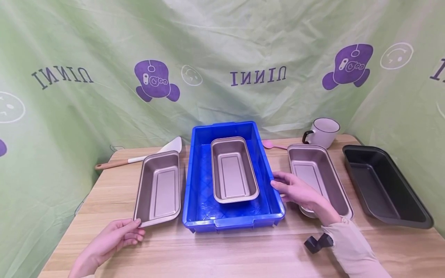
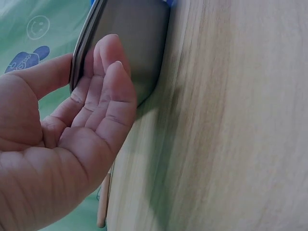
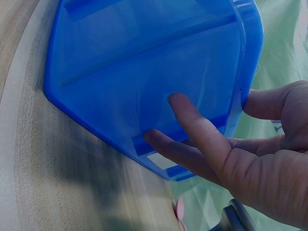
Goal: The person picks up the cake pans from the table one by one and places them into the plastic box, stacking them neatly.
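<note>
My left hand (image 1: 116, 239) pinches the near left corner of a champagne-coloured loaf pan (image 1: 163, 193), thumb over the rim and fingers beneath it. In the left wrist view the fingers curl against this pan's outer wall (image 2: 144, 48). A blue plastic bin (image 1: 201, 208) stands in the middle of the table, and a second loaf pan (image 1: 234, 173) of the same kind lies inside it. With my right hand (image 1: 302, 193) I grip the bin's right rim; the right wrist view shows the thumb at the rim and fingers along the outer side wall (image 3: 144, 72).
Right of the bin are a third champagne loaf pan (image 1: 309, 170), partly behind my right hand, and a larger black loaf pan (image 1: 382, 189). Behind them stand a white mug (image 1: 325, 133) and a pink spoon (image 1: 268, 144). A wooden-handled spatula (image 1: 118, 163) lies at the back left.
</note>
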The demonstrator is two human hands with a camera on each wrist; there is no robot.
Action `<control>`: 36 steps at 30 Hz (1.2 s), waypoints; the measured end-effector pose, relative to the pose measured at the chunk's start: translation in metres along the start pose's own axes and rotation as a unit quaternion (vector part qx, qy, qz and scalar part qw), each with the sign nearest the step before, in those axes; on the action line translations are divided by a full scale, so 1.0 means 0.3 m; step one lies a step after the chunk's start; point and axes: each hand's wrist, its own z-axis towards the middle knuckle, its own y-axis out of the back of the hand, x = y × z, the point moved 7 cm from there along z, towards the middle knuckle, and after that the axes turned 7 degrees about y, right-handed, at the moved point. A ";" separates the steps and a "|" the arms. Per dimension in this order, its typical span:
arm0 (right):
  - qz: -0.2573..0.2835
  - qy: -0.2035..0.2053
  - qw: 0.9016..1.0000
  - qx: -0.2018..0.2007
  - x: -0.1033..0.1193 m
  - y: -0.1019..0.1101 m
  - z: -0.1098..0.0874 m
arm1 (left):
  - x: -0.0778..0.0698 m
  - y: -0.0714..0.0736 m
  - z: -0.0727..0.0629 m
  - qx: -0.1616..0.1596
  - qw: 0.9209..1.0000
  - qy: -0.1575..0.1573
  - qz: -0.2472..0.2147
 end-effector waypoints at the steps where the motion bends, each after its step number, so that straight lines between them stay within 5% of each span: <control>1: -0.001 -0.001 1.000 -0.002 -0.001 0.001 0.000 | 0.000 -0.001 0.000 0.003 1.000 0.000 -0.005; 14: -0.005 -0.005 1.000 -0.009 -0.003 0.007 0.000 | 0.015 -0.026 0.017 0.069 0.992 -0.041 -0.096; 36: -0.003 -0.008 1.000 -0.008 -0.003 0.010 0.001 | 0.021 -0.060 0.038 0.099 0.968 -0.075 -0.217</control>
